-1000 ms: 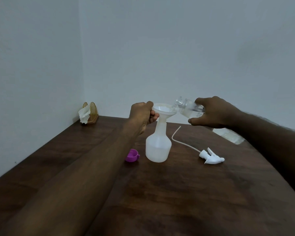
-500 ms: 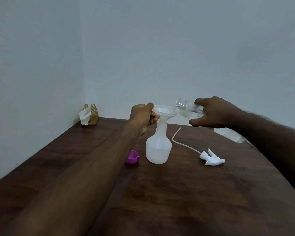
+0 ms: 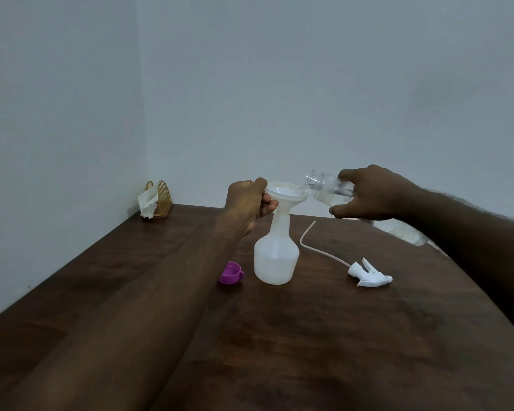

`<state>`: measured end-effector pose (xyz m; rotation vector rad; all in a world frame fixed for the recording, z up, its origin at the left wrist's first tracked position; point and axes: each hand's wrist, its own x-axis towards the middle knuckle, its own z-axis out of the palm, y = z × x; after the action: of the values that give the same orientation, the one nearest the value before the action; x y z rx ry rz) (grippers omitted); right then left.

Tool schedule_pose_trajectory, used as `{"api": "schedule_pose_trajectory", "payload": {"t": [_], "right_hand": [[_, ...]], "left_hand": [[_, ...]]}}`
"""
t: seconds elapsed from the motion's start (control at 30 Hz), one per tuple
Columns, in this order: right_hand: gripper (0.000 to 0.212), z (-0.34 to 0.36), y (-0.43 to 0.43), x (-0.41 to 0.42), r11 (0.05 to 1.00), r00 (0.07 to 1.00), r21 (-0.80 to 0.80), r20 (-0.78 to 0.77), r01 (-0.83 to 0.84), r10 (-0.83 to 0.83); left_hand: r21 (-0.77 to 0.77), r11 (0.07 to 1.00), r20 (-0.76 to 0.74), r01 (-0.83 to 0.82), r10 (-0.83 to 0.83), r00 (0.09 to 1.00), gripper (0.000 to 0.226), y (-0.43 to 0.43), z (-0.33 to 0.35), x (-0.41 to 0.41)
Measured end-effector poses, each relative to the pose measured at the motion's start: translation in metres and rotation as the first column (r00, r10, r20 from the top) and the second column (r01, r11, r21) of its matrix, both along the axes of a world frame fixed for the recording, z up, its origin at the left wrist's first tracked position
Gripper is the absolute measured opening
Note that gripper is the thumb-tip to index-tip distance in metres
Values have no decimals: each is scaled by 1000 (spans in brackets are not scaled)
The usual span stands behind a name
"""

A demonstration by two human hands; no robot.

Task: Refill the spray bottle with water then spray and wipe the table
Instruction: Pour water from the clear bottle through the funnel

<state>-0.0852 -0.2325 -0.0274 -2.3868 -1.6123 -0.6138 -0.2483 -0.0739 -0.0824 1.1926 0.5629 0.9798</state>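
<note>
The spray bottle stands upright and uncapped near the middle of the dark wooden desk, with a white funnel seated in its neck. My left hand is curled round the funnel's left rim, thumb on top. My right hand grips a clear water bottle, fingers wrapped over its body. The bottle is tipped so its open mouth sits just over the funnel's right edge; I cannot tell whether water is running. A purple cap lies just left of the spray bottle's base. The white trigger head lies on its side to the right, its thin tube curving away behind it. In the far left corner, against the wall, a golden napkin holder holds a crumpled white napkin.
</note>
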Motion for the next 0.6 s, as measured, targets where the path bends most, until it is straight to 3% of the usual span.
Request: {"api": "schedule_pose_trajectory", "payload": {"t": [0.6], "right_hand": [[59,5,0,-2,1000,1000,-28,30,10,-9]], "left_hand": [[90,995,-68,-44,50,996,16,4,-2,1]]}}
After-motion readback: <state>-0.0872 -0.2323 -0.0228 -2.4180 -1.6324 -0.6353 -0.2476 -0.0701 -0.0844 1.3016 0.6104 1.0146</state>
